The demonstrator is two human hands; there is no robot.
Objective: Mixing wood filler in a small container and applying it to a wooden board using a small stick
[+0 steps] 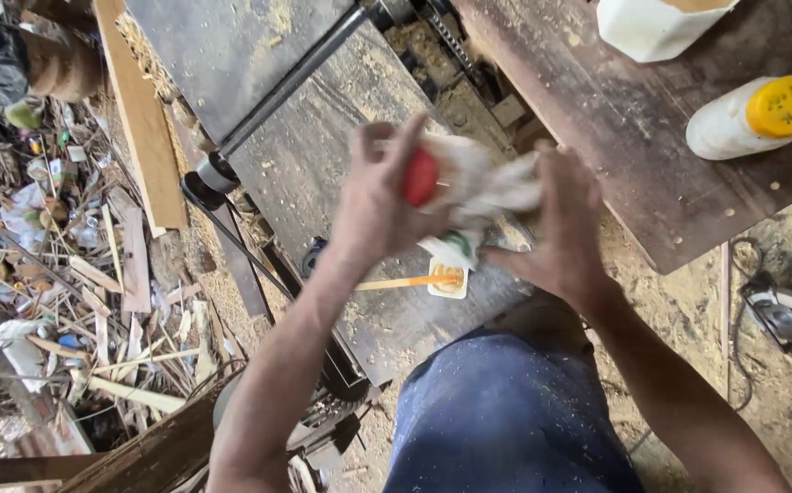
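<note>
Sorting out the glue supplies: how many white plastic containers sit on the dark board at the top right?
2: a white tub cut off by the top edge, and a white bottle with a yellow cap lying on its side below it. Others may lie outside the picture.

Both hands (469,215) hold a cloth-wrapped bottle (469,183) above the small tub (448,278) on the bench (323,155); capped bottle (756,119) far right

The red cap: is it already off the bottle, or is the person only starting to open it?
Done: a small tub of yellowish glue with a stick in it lies on the bench. In hand: the left hand grips the red cap, and the right hand holds the bottle wrapped in a white rag. Left: whether the cap is off cannot be told; it looks seated.
</note>
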